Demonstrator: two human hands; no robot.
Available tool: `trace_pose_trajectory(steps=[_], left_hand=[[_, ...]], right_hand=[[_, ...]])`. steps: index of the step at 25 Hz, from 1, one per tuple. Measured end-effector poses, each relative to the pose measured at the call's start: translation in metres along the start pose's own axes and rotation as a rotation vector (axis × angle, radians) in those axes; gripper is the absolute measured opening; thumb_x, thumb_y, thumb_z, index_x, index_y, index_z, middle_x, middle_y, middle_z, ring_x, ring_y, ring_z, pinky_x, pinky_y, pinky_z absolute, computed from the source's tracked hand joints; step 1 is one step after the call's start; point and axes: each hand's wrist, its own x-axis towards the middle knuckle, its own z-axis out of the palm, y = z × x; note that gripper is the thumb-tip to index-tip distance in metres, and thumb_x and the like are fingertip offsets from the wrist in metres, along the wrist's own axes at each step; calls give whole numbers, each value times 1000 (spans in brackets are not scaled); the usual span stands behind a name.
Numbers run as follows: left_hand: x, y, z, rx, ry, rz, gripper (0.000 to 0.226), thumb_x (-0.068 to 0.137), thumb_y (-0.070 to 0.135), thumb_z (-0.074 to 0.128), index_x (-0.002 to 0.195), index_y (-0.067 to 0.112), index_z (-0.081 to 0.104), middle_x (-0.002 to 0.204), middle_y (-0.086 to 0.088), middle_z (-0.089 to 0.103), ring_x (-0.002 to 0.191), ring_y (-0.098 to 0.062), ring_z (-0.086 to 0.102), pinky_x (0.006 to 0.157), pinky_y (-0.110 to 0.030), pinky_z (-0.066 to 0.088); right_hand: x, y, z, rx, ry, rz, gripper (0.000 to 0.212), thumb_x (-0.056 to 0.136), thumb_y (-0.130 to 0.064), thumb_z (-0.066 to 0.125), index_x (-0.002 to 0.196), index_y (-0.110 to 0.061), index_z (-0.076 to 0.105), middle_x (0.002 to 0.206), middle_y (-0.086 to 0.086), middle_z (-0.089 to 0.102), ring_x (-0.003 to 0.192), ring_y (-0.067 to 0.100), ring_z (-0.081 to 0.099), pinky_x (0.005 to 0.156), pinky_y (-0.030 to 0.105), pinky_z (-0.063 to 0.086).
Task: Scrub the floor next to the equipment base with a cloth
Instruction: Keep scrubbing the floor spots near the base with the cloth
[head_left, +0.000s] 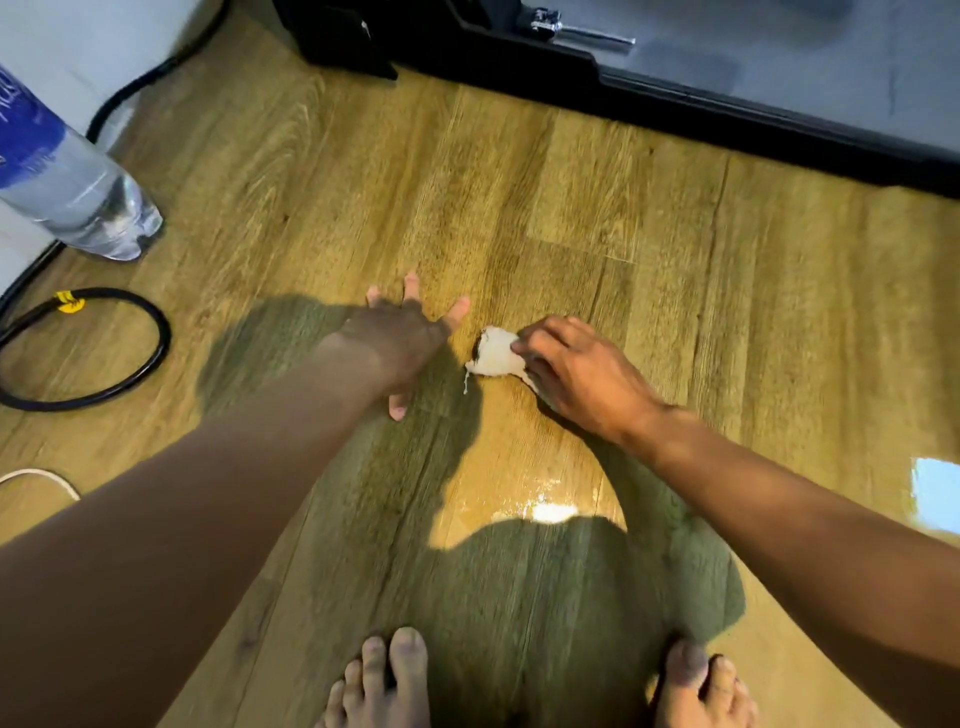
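The right hand (576, 374) grips a white cloth (496, 356) on the wooden floor (727, 312), well apart from the black equipment base (675, 98). The cloth's long axis runs roughly parallel to the base's edge. The left hand (410, 338) lies flat, fingers spread.

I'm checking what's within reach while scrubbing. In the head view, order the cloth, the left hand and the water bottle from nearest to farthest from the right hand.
1. Cloth: gripped under the fingers of the right hand.
2. Left hand: spread flat, just left of the cloth.
3. Water bottle: far left, at the frame's edge.
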Motion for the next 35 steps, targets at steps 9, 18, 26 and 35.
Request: trace_pose_trajectory(steps=[9, 18, 26, 35], left_hand=[[6, 9, -9, -34, 26, -54, 137, 63, 49, 82, 144, 37, -27, 156, -23, -14, 138, -54, 8, 104, -60, 34], [20, 7, -15, -97, -8, 18, 147, 56, 40, 88, 141, 32, -32, 148, -22, -33, 136, -53, -16, 105, -67, 27], [21, 9, -13, -90, -17, 14, 149, 54, 40, 88, 141, 33, -32, 147, -21, -35, 136, -54, -13, 102, -67, 27], [24, 11, -11, -61, -16, 7, 152, 54, 40, 88, 139, 28, -37, 146, -25, -35, 135, -56, -12, 101, -67, 29]], right_hand=[[37, 35, -13, -18, -23, 82, 24, 95, -22, 51, 118, -14, 55, 116, 8, 56, 99, 20, 53, 79, 37, 54], [50, 51, -19, -26, -43, 48, 23, 96, -19, 50, 118, -13, 57, 119, 7, 58, 101, 20, 56, 86, 33, 52], [55, 49, -12, 3, -59, 13, 21, 95, -20, 53, 115, -15, 58, 116, 6, 59, 101, 20, 54, 84, 35, 51], [78, 66, -1, 32, 57, 78, 17, 92, -17, 58, 108, -15, 61, 112, 3, 63, 98, 18, 59, 85, 35, 52]])
